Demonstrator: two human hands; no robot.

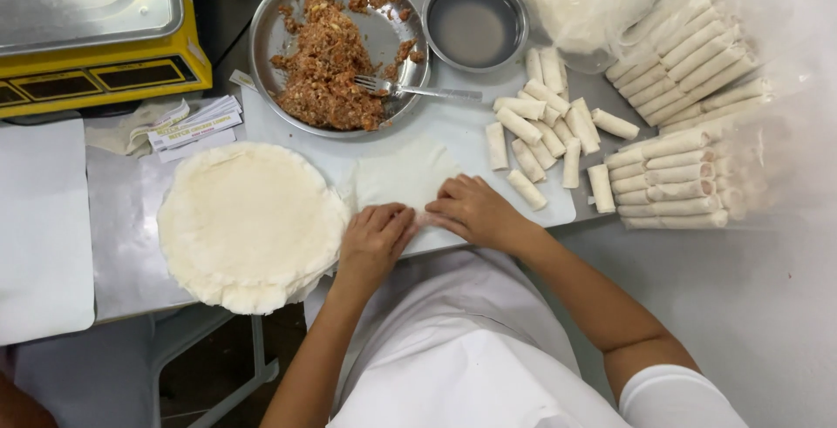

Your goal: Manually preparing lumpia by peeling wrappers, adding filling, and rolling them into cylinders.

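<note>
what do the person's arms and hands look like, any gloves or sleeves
No gloves: the left hand and right hand are bare, with no rings or watch visible. Both forearms are uncovered. A short white sleeve shows on the right upper arm, matching the white top.

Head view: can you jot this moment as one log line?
left hand and right hand: on wrapper sheet | wrapper stack: left | filling tray: behind | finished rolls: right

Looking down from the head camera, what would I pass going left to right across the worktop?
Yellow scale → stack of round wrappers → left hand → right hand → loose pile of rolled spring rolls → spring rolls packed in rows in clear plastic.
</note>
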